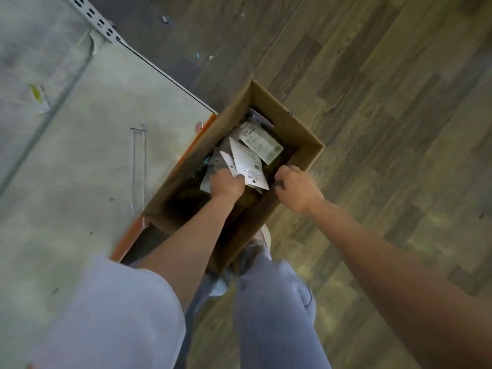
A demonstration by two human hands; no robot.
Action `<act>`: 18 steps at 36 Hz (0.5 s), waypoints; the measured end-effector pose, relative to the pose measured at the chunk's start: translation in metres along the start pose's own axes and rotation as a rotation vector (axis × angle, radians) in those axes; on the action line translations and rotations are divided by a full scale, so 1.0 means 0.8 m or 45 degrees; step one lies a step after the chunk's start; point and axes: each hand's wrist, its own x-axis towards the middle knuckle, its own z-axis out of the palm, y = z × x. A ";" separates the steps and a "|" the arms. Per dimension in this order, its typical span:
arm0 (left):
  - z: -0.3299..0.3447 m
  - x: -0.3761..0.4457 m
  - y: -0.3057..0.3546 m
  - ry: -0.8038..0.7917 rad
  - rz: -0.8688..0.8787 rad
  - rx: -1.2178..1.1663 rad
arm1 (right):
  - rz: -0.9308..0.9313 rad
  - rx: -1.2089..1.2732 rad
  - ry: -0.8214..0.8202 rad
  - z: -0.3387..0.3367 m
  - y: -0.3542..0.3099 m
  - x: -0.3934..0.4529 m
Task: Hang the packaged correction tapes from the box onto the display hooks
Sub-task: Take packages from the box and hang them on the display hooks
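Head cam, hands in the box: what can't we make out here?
- Display hooks: none identifiable in the head view.
- Print on the packages: too small and blurred.
- Box bottom: dark, and hidden under the left hand.
- Right hand fingers: curled at the box rim, contents unseen.

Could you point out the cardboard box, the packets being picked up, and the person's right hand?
cardboard box (300, 129): head view, on its bare far inner wall.
packets (249, 162): head view, on the white card back held by the left hand.
right hand (298, 189): head view, on the back of the hand.

Shop; slotted shelf upright (99, 22); stock box (300, 129)
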 end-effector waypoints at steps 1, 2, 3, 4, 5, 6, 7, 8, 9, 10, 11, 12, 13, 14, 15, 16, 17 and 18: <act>-0.012 -0.016 0.005 -0.007 -0.011 -0.019 | -0.004 0.002 -0.003 -0.007 -0.004 -0.013; -0.025 -0.033 0.010 -0.008 -0.014 -0.033 | -0.007 0.002 -0.002 -0.015 -0.008 -0.026; -0.038 -0.051 0.016 -0.003 -0.007 -0.036 | -0.009 0.002 0.001 -0.023 -0.012 -0.039; -0.050 -0.068 0.022 0.004 0.005 -0.027 | -0.012 0.004 0.002 -0.032 -0.016 -0.052; -0.061 -0.086 0.029 0.008 0.017 -0.016 | -0.016 0.010 0.002 -0.041 -0.021 -0.063; -0.072 -0.103 0.034 0.012 0.028 -0.012 | -0.022 0.020 0.000 -0.050 -0.025 -0.075; -0.083 -0.119 0.039 0.014 0.034 -0.005 | -0.030 0.033 -0.001 -0.060 -0.030 -0.086; -0.092 -0.134 0.044 0.020 0.042 0.004 | -0.041 0.043 -0.004 -0.070 -0.035 -0.096; -0.102 -0.149 0.048 0.029 0.050 0.014 | -0.061 0.048 -0.006 -0.079 -0.040 -0.105; -0.110 -0.161 0.051 0.040 0.059 0.014 | -0.084 0.052 -0.006 -0.087 -0.044 -0.112; -0.118 -0.172 0.054 0.047 0.058 0.007 | -0.108 0.061 -0.005 -0.094 -0.049 -0.119; -0.125 -0.182 0.056 0.053 0.059 0.001 | -0.129 0.078 -0.003 -0.101 -0.053 -0.124; -0.131 -0.191 0.058 0.058 0.060 0.000 | -0.148 0.096 -0.003 -0.106 -0.058 -0.130; -0.137 -0.200 0.059 0.066 0.064 0.002 | -0.166 0.108 -0.006 -0.110 -0.062 -0.134; -0.143 -0.209 0.061 0.074 0.064 0.005 | -0.183 0.110 -0.014 -0.114 -0.066 -0.139; -0.148 -0.217 0.064 0.086 0.067 0.007 | -0.200 0.107 -0.027 -0.117 -0.071 -0.142; -0.153 -0.225 0.066 0.098 0.069 0.004 | -0.221 0.103 -0.041 -0.119 -0.076 -0.146; -0.157 -0.232 0.068 0.110 0.073 -0.005 | -0.242 0.096 -0.058 -0.121 -0.080 -0.149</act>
